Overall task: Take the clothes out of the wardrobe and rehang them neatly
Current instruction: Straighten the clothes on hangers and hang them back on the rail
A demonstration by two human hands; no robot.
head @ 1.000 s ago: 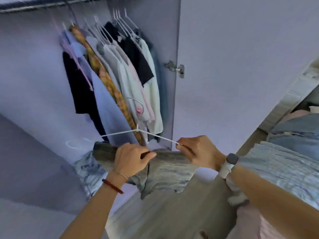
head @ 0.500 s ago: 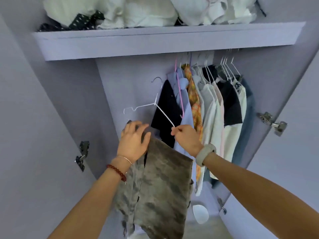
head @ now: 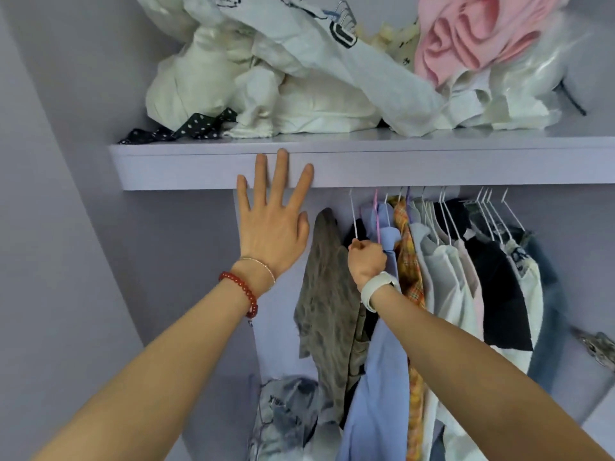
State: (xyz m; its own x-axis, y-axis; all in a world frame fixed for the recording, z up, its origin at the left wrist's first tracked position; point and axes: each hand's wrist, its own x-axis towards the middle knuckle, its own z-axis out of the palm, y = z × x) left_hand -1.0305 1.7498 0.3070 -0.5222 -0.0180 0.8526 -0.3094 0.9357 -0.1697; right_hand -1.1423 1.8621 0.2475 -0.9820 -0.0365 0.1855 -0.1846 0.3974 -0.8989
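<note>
A grey-brown mottled garment (head: 327, 301) hangs from a white wire hanger (head: 354, 218) at the left end of the row, under the shelf. My right hand (head: 367, 261) is shut on that hanger's wire, just below its neck. Spread flat with fingers apart, my left hand (head: 274, 217) holds nothing and its fingertips rest against the front edge of the lilac shelf (head: 399, 168). To the right hang a blue shirt (head: 382, 361), an orange plaid garment (head: 411, 277), pale shirts (head: 449, 287), a black top (head: 499, 294) and a denim piece (head: 549, 311). The rail is hidden behind the shelf edge.
Crumpled white clothes (head: 266, 88), a pink garment (head: 472, 38) and a black dotted strap (head: 186, 128) are piled on the shelf. A pale denim heap (head: 286, 417) lies on the wardrobe floor. A door hinge (head: 595, 347) shows at the right.
The grey-brown garment on its hanger has gone up from waist height into the wardrobe. My left hand has let go of it and opened against the shelf edge. My view has tilted upward.
</note>
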